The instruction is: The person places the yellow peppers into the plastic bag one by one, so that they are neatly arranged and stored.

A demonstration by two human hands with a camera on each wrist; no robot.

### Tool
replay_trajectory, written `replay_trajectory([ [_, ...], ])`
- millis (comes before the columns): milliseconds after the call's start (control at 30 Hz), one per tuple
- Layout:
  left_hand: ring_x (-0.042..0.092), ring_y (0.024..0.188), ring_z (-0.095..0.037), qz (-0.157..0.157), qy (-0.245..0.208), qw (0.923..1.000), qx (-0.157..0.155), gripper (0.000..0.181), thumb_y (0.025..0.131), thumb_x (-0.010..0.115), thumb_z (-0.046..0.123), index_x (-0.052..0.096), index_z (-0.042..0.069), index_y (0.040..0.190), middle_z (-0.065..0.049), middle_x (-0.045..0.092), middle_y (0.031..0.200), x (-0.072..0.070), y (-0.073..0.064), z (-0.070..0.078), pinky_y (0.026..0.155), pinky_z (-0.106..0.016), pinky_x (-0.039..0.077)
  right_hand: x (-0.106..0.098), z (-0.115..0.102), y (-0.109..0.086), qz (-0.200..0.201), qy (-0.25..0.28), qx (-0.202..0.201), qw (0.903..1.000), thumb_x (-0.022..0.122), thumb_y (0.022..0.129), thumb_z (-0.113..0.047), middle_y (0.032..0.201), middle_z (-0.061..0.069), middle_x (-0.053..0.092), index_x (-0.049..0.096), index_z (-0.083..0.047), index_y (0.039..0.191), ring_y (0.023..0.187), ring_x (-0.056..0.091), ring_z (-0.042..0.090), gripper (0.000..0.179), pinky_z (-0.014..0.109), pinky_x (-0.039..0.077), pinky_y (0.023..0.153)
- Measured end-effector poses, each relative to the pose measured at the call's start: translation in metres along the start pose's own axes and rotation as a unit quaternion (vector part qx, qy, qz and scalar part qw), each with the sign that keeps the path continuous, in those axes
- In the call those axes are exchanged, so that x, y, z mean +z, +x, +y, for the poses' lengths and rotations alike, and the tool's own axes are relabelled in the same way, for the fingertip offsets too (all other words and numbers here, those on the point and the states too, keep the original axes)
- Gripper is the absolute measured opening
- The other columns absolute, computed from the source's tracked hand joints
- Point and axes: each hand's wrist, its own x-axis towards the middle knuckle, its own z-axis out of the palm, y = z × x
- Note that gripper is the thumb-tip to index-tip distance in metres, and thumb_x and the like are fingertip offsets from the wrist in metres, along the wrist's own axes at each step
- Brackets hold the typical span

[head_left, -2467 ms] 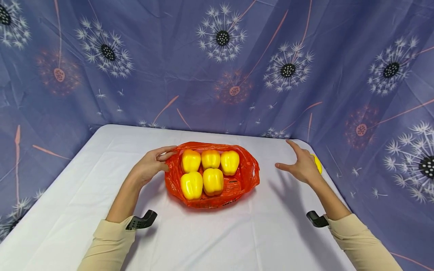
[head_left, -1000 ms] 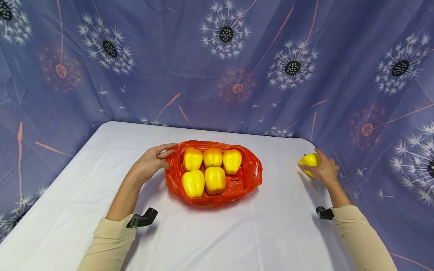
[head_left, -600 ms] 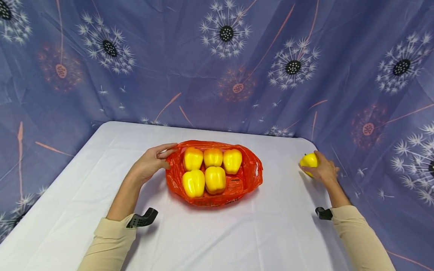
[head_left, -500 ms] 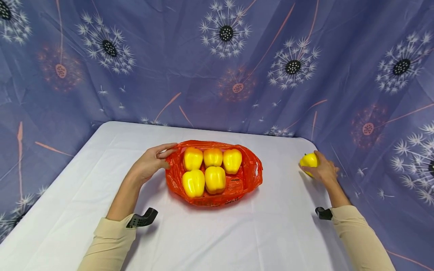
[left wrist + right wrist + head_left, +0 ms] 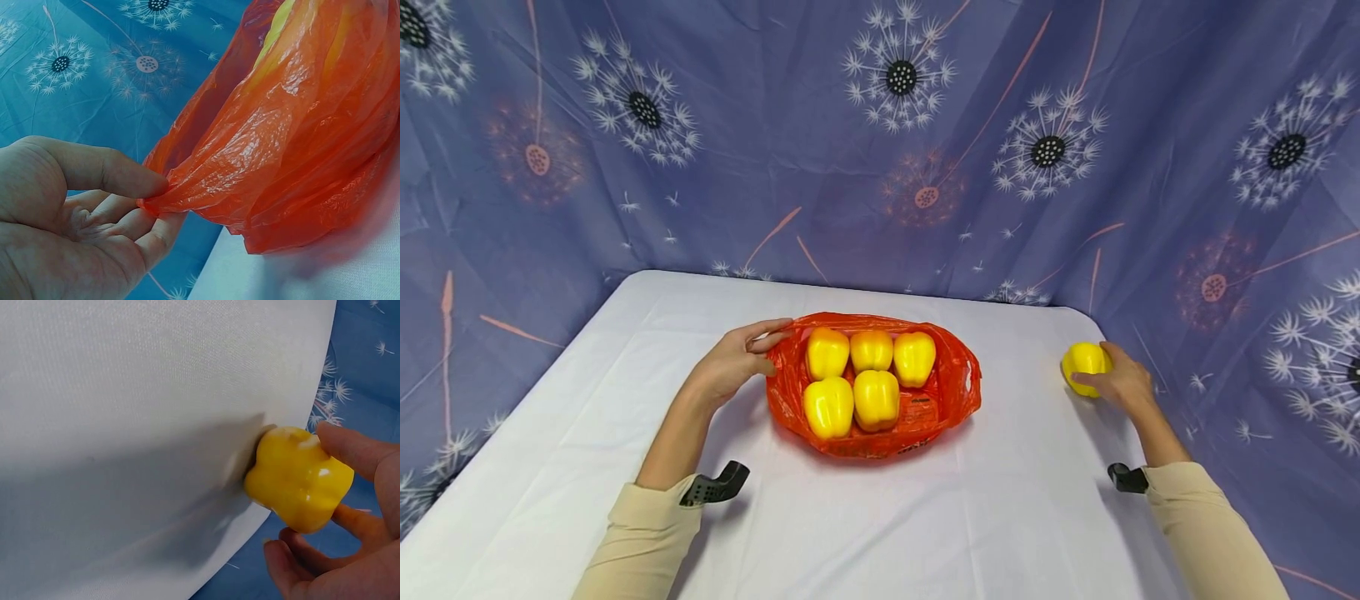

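Note:
In the head view a red plastic bag (image 5: 951,398) lies with its mouth spread wide at the middle of the table. Several yellow bell peppers (image 5: 828,408) sit inside it in two rows. My left hand (image 5: 730,364) pinches the bag's left edge; in the left wrist view the thumb and fingers squeeze the thin red plastic (image 5: 262,150). Over at the table's right side, my right hand (image 5: 1123,380) grips another yellow bell pepper (image 5: 1081,360) from its right. The right wrist view shows thumb and fingers around this pepper (image 5: 297,478), close over the table edge.
A white cloth covers the table (image 5: 880,533). Blue fabric with dandelion prints (image 5: 760,167) hangs behind the table and along its sides. A dark wrist camera (image 5: 715,485) sits on the left wrist, another (image 5: 1127,477) on the right.
My right hand has moved right and taken hold of the lone bell pepper. Within the last half second the pepper has turned, so its stem no longer shows from above. The left hand has stayed put.

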Motion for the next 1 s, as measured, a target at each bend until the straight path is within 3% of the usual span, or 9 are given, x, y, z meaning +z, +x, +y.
replay_trajectory([
  [233,0.036,0.15,-0.032,0.002,0.005,1.0,-0.002,0.08,0.08,0.054,-0.014,0.039,0.006,0.156,-0.021,0.042,0.157,0.0,0.001,-0.001,0.084,-0.017,0.051,-0.008,0.002,-0.005,-0.026,-0.004,-0.004,0.9996,0.062,0.094,-0.048,0.155,0.042,0.021,0.014,0.005,0.159,0.135,0.022,0.068,0.097,0.078,0.023,0.103],
  [433,0.037,0.149,-0.033,0.006,0.01,0.9998,-0.013,0.079,0.081,0.054,-0.012,0.039,0.007,0.157,-0.02,0.043,0.157,0.001,0.002,-0.001,0.083,-0.018,0.052,-0.008,-0.003,-0.008,-0.041,-0.008,0.001,0.9991,0.067,0.091,-0.048,0.155,0.042,0.022,0.019,0.005,0.157,0.134,0.022,0.069,0.098,0.08,0.022,0.103],
  [667,0.035,0.15,-0.033,0.004,0.009,0.9999,-0.005,0.08,0.08,0.054,-0.013,0.038,0.006,0.157,-0.022,0.042,0.157,0.0,0.0,-0.001,0.084,-0.017,0.052,-0.005,-0.007,-0.011,-0.013,0.001,0.011,0.9999,0.073,0.087,-0.045,0.151,0.042,0.03,0.025,0.005,0.152,0.13,0.029,0.067,0.095,0.076,0.026,0.101],
  [833,0.036,0.149,-0.033,0.005,0.009,0.9999,-0.006,0.081,0.08,0.053,-0.014,0.038,0.006,0.157,-0.021,0.043,0.156,0.0,0.0,-0.001,0.084,-0.017,0.051,0.0,-0.006,-0.012,0.005,0.018,-0.001,0.9998,0.077,0.084,-0.04,0.147,0.043,0.035,0.026,0.007,0.147,0.128,0.033,0.063,0.094,0.073,0.021,0.103],
  [1000,0.036,0.15,-0.033,0.006,0.011,0.9999,-0.006,0.08,0.08,0.053,-0.014,0.039,0.006,0.156,-0.021,0.043,0.156,0.0,0.0,0.0,0.084,-0.017,0.051,0.005,-0.007,-0.012,0.016,0.049,0.005,0.9986,0.079,0.083,-0.036,0.146,0.042,0.035,0.026,0.006,0.146,0.126,0.032,0.063,0.093,0.071,0.029,0.098],
])
